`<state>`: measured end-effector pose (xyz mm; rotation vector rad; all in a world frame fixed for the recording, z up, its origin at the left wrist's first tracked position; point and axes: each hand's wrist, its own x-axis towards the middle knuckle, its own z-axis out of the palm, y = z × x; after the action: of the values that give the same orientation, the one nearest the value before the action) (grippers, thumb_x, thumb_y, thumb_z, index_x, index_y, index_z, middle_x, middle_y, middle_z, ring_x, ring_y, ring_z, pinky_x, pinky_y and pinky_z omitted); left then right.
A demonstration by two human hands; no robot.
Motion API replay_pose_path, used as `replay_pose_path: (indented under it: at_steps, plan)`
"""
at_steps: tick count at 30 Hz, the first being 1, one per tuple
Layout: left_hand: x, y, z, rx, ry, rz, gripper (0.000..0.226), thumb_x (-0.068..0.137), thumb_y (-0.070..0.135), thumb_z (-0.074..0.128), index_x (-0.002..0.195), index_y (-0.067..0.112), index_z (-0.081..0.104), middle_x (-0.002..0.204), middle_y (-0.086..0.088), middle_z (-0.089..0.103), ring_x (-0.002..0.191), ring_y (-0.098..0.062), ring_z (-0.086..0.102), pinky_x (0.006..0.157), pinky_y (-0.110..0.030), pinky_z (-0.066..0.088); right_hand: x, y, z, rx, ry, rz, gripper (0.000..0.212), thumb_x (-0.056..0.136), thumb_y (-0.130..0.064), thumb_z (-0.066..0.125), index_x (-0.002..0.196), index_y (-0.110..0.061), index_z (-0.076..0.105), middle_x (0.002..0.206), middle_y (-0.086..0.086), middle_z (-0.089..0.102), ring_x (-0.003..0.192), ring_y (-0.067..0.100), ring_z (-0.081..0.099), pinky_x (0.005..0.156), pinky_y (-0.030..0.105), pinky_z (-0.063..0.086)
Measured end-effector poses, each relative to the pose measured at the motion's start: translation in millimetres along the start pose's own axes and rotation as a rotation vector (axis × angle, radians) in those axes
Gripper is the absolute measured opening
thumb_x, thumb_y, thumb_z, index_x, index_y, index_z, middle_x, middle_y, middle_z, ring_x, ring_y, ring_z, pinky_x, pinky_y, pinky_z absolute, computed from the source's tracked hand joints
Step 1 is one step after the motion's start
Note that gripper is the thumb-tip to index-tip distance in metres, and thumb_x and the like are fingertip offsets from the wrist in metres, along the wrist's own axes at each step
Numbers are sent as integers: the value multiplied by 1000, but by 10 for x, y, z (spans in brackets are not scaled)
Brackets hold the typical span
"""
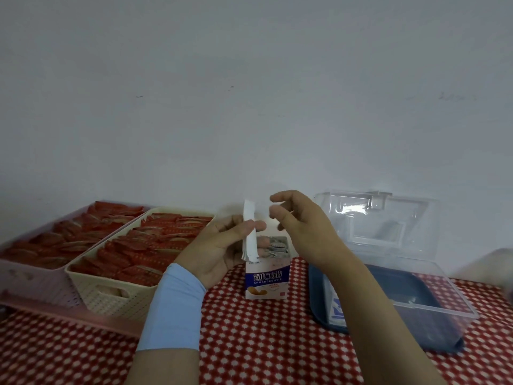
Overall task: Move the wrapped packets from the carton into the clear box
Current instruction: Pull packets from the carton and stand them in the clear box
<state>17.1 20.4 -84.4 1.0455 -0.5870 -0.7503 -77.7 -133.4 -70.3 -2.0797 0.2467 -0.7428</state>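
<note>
- The carton [268,276] stands between 2 baskets [111,290] and 1 clear box [449,293], touching neither.
- Left hand [219,247] pinches packets [249,232] above it; right hand [301,226] is loosely curled, empty.

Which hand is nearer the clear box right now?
Right. The right hand hovers above the carton, just left of the clear box. The left hand is farther off, at the carton's left side, holding a white strip.

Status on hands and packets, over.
Left hand pinches white wrapped packets over carton. Right hand empty, loosely curled. Clear box open, right forearm crossing it.
</note>
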Motion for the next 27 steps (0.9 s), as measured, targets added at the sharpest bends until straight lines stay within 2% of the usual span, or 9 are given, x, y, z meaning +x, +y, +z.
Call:
replay_pose_path:
  at_steps: [2, 5, 7, 11, 16, 18, 23, 27]
  plan:
    - [15, 19, -44, -11, 84, 25, 41, 72, 20, 69, 107, -2, 64, 101, -11, 75, 81, -25, 75, 64, -34, 62, 12, 106, -25, -310, 24, 16, 14, 99, -35, 57, 113, -33, 61, 101, -14, 64, 85, 2, 59, 73, 22, 47]
    - [36, 15, -90, -47, 187, 63, 56, 73, 19, 71, 119, -10, 58, 111, -18, 73, 87, -27, 75, 63, -31, 61, 37, 222, -3, -741, -56, 13, 17, 96, -35, 61, 106, -31, 73, 104, -11, 68, 94, 10, 59, 83, 31, 52]
    - [48, -4, -97, -12, 216, 57, 61, 70, 21, 74, 119, -11, 58, 112, -16, 73, 91, -29, 75, 68, -34, 62, 63, 229, 51, -878, -84, 12, 20, 94, -39, 62, 106, -31, 75, 105, -7, 68, 96, 14, 58, 86, 35, 52]
    - [79, -68, -76, 59, 229, 44, 45, 63, 23, 78, 98, -2, 61, 113, -14, 73, 93, -32, 74, 74, -39, 63, 122, 210, 125, -1025, -113, -4, 23, 95, -41, 61, 107, -27, 76, 108, -3, 63, 99, 17, 56, 88, 35, 48]
    - [114, -56, -75, 105, 264, 48, 27, 83, 16, 73, 99, -3, 63, 108, -16, 74, 91, -30, 75, 73, -38, 63, 127, 205, 113, -1062, -120, -54, 22, 96, -41, 59, 105, -28, 74, 106, -6, 62, 97, 16, 57, 90, 34, 43]
    - [109, -36, -68, 120, 280, 59, 30, 86, 14, 71, 106, -7, 62, 107, -16, 74, 89, -29, 75, 70, -35, 63, 129, 188, 90, -1039, -113, -61, 19, 97, -38, 57, 104, -29, 73, 107, -8, 63, 97, 15, 58, 91, 34, 41]
    - [99, -15, -64, 134, 310, 101, 37, 88, 13, 70, 113, -13, 59, 106, -17, 74, 89, -28, 75, 69, -31, 62, 116, 160, 17, -743, -20, -10, 16, 102, -29, 51, 106, -25, 66, 98, -7, 69, 87, 13, 63, 78, 30, 53]
    - [95, -23, -52, 140, 305, 103, 35, 88, 13, 70, 111, -11, 60, 106, -16, 74, 89, -28, 75, 69, -32, 62, 73, 178, 27, -607, -147, 38, 26, 99, -32, 58, 125, -27, 61, 108, -6, 69, 93, 12, 64, 84, 33, 56]
